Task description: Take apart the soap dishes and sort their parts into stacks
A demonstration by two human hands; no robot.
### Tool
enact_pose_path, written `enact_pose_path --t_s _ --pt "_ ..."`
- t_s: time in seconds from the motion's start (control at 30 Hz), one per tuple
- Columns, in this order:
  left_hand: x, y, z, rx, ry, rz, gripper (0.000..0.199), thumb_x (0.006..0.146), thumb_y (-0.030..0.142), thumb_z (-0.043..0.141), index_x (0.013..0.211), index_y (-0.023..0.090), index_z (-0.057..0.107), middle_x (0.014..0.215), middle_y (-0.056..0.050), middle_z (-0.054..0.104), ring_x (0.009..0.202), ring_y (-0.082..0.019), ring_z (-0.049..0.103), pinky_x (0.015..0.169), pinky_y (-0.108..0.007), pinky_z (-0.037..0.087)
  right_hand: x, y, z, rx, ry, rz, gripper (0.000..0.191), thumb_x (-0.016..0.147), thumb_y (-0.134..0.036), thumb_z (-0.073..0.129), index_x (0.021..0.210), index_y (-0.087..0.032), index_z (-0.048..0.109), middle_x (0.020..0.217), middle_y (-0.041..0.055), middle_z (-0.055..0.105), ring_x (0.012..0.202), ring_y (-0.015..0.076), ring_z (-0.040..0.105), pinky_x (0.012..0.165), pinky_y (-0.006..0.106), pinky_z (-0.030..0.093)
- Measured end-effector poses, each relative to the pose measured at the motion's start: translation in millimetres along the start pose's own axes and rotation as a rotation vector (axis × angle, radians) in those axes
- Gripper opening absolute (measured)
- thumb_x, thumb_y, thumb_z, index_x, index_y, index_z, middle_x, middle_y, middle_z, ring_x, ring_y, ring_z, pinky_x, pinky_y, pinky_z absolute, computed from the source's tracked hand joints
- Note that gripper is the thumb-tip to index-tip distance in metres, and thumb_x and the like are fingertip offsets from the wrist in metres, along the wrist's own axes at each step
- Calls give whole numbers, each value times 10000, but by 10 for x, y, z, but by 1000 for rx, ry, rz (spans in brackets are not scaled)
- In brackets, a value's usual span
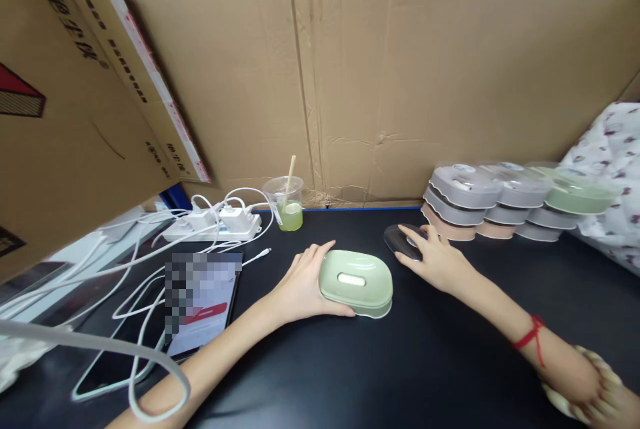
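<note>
My left hand (307,286) grips the left end of a pale green, oval soap dish (373,289) with a wavy lower edge and a slot in its middle. The thumb lies along the near edge, with the fingers at the far left side. Further right, my right hand (440,259) holds a see-through, dark-looking oval lid (393,241) with a small round sticker, thumb and fingers at its edges. The lid is low over the black table or resting on it; I cannot tell which. A small gap separates dish and lid.
Stacked lidded soap dishes (465,189) in grey, green and peach stand at the back right. A plastic cup with a straw (290,216), a power strip (213,229), white cables and a tablet (205,322) occupy the left. Cardboard (375,82) walls the back; patterned cloth (610,156) hangs right.
</note>
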State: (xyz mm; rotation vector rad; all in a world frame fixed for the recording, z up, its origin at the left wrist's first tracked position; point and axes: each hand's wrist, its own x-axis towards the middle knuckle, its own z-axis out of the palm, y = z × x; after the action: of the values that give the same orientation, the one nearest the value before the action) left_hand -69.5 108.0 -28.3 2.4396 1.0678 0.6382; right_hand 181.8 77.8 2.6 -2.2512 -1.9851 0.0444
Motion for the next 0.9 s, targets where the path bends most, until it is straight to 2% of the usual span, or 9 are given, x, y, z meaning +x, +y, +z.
enact_pose_path --t_s 0.07,0.13,0.23,0.3,0.37,0.47,0.57,0.73,0.9 --pt "9 -11 -17 26 -10 -19 1008 479 389 943 1293 160 393 1122 -129 457 1053 -369 454 930 -528 378 -11 1 72 -102 -9 25 562 863 -398 489 1385 -199 428 1250 211 445 994 398 563 796 550 474" --pt "9 -17 -14 19 -28 -28 965 465 373 944 1251 159 428 1099 -117 454 1033 -357 461 918 -513 392 -17 -4 144 -106 56 -9 530 874 -399 476 1359 -187 461 1229 216 472 1011 394 557 797 558 471" --pt "-18 -3 28 -43 -58 2 994 492 294 930 1303 170 369 1159 -130 436 1098 -362 419 953 -525 358 -49 -48 176 14 185 -273 522 903 -452 416 1342 -177 473 1311 192 441 1229 354 401 985 578 329" --pt "-46 13 71 -104 -61 22 1051 539 244 903 1372 179 266 1238 -153 401 1163 -365 368 989 -544 309 -107 -119 144 127 78 -534 597 883 -512 458 1388 -197 410 1409 153 350 1326 312 261 1062 557 215" --pt "-66 17 107 -157 -45 24 1067 582 212 875 1404 180 195 1294 -168 365 1198 -360 335 1008 -546 281 -182 -204 106 191 -134 -663 750 797 -544 596 1423 -213 348 1460 152 257 1347 320 200 1060 555 212" --pt "-62 -15 113 -213 -46 33 1060 599 195 867 1410 181 184 1342 -171 327 1211 -349 325 1017 -523 279 -253 -286 105 172 -233 -651 807 730 -469 710 1414 -215 366 1452 191 243 1319 340 251 1024 545 269" --pt "-26 -74 64 -264 -82 18 1115 550 205 906 1411 181 199 1320 -167 358 1189 -346 353 1009 -510 299 -242 -292 158 153 -186 -676 729 783 -442 669 1409 -211 377 1388 190 332 1254 325 345 997 520 313" --pt "13 -134 7 -327 -120 34 1161 522 216 927 1419 189 189 1260 -145 421 1181 -323 374 1011 -496 299 -208 -289 175 187 -135 -655 650 838 -531 539 1397 -226 405 1304 157 433 1105 316 472 941 510 367" --pt "31 -179 -48 -293 -153 29 1210 524 238 930 1438 203 138 1333 -155 369 1207 -340 348 1029 -501 263 -200 -267 172 403 -68 -552 591 865 -566 371 1299 -193 518 1233 104 533 1031 280 540 917 463 410"
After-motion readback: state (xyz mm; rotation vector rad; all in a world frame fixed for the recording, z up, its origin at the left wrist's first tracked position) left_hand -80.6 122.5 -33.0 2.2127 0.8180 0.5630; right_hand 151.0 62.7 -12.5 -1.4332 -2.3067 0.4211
